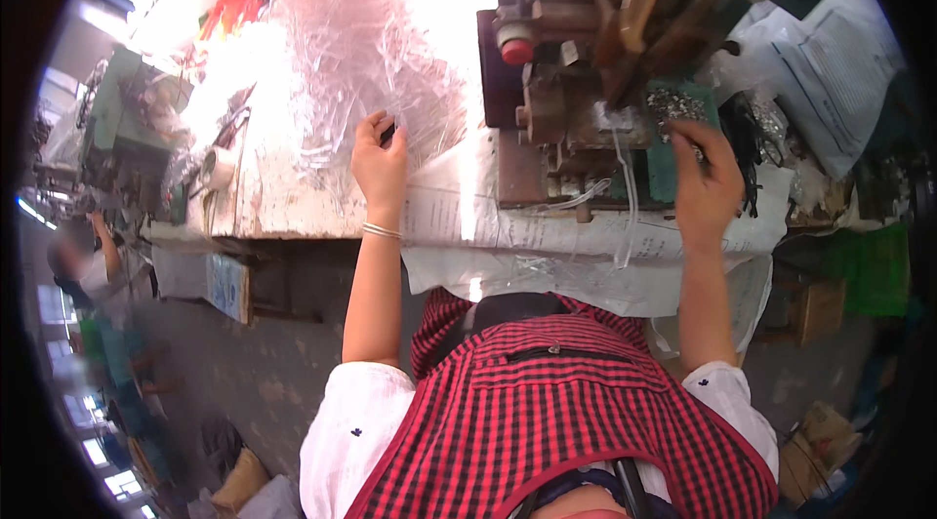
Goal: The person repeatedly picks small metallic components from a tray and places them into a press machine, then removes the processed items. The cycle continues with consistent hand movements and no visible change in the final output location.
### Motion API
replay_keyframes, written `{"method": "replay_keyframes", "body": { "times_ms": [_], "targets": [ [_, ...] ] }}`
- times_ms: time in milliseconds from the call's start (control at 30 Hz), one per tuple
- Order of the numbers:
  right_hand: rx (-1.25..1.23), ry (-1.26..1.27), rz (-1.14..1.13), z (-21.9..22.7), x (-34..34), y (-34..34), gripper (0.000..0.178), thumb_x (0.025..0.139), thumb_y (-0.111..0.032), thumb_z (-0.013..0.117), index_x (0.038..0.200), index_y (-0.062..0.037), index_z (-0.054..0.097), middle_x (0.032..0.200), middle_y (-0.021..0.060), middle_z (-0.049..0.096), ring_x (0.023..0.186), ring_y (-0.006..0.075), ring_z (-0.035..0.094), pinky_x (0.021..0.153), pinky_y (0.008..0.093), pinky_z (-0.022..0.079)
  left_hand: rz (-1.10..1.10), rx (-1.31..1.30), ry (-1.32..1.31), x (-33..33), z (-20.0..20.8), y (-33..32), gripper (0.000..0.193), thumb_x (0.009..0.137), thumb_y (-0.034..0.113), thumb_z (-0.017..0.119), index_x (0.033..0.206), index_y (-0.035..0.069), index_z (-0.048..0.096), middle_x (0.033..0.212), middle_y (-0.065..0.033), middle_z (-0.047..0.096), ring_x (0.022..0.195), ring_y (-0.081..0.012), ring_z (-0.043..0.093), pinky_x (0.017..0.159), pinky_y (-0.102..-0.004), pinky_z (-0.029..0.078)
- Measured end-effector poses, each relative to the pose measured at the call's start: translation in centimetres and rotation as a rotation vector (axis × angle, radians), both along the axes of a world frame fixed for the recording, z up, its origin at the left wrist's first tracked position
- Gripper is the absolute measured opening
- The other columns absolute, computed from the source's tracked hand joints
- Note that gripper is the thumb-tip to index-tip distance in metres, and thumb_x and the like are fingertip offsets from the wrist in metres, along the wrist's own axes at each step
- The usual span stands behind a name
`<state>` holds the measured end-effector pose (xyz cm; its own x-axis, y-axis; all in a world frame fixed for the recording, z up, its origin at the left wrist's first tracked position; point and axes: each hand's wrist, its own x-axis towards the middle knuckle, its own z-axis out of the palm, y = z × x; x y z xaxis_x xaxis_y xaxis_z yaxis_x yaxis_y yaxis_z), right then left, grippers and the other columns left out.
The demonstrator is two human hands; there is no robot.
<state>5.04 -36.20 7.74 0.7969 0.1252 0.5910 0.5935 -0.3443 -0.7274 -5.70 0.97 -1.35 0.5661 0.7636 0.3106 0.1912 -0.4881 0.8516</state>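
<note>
My left hand [381, 168] is over the bench beside a heap of clear plastic strips [342, 60]. Its fingers are curled in, and a small dark patch shows between them; what they hold, if anything, I cannot make out. Thumb and fingers of my right hand [708, 182] are pinched together at a green tray [664, 173] with many small metal pieces [673, 104]. Anything in that pinch is too small to name. Between my hands stands a bench machine [561, 119]. A clear strip [628, 197] hangs from its front over white paper.
The machine has a red button [515, 51] on its left side. Black cords [752, 143] and a white printed bag [830, 80] lie right of the tray. A tape roll [217, 168] is at the left. Another person [93, 260] works at the far left.
</note>
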Motion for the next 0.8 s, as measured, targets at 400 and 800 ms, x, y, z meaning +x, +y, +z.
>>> {"method": "replay_keyframes", "body": {
  "times_ms": [400, 800],
  "targets": [
    [0.506, 0.254, 0.135, -0.2, 0.0, 6.0, 0.036, 0.089, 0.001, 0.073, 0.124, -0.0006, 0.062, 0.102, 0.0066, 0.074, 0.098, 0.0129, 0.069, 0.091, 0.0273, 0.051, -0.239, -0.058, -0.475, 1.5, 7.3, -8.5, 0.007, 0.099, 0.004, 0.070, 0.103, -0.002, 0.069, 0.091, -0.0077, 0.072, 0.073, -0.0109, 0.064, 0.061, -0.0236, 0.052],
    [0.320, 0.401, 0.388, 4.3, -0.8, 2.3, 0.059, 0.088, -0.007, 0.072, 0.144, -0.0062, 0.055, 0.132, 0.0137, 0.068, 0.117, 0.0212, 0.065, 0.105, 0.0345, 0.049, -0.779, 0.963, -0.537, 3.3, 11.8, -17.8, 0.024, 0.077, 0.011, 0.084, 0.097, 0.007, 0.073, 0.105, -0.0106, 0.074, 0.065, -0.0159, 0.065, 0.056, -0.0285, 0.051]
  ]
}}
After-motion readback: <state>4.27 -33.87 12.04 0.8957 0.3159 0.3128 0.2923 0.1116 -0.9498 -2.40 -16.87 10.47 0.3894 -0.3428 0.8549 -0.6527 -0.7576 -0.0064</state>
